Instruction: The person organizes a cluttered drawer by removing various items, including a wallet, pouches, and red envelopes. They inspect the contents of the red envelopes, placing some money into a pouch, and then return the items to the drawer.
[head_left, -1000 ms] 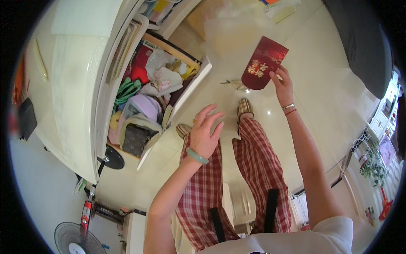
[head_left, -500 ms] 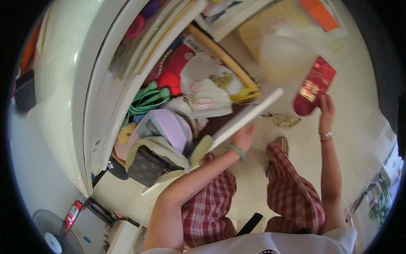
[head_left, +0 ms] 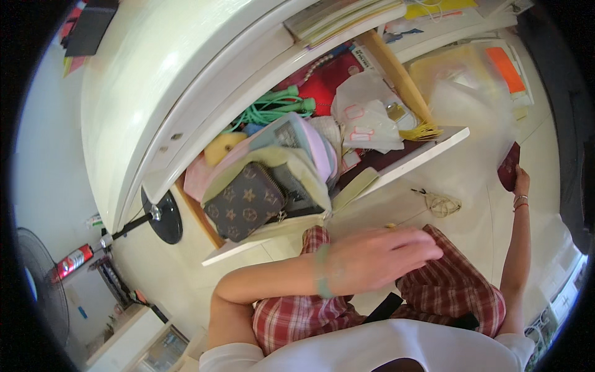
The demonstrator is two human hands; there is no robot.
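Note:
My right hand (head_left: 522,181) is stretched out far to the right, its fingers closed on a dark red envelope (head_left: 509,166), now partly behind a clear plastic bag. My left hand (head_left: 387,257) hovers over my knees with its fingers stretched out, slightly blurred and holding nothing. In front of me a white drawer (head_left: 427,158) is pulled out and full. It holds a brown patterned zip pouch (head_left: 245,201) in a pale bag (head_left: 304,180), a green skipping rope (head_left: 273,105), a white plastic bag (head_left: 369,115) and red items (head_left: 319,93).
On the floor beyond the drawer lie the clear plastic bag (head_left: 474,118), an orange card (head_left: 505,69) and a tangled beige cord (head_left: 443,204). A fan (head_left: 40,279) and a red can (head_left: 73,263) are at the lower left. A black round base (head_left: 162,217) stands beside the drawer.
My right hand has carried the red envelope farther right and down. My left hand has left the drawer's front edge and come back over my lap. The view has turned.

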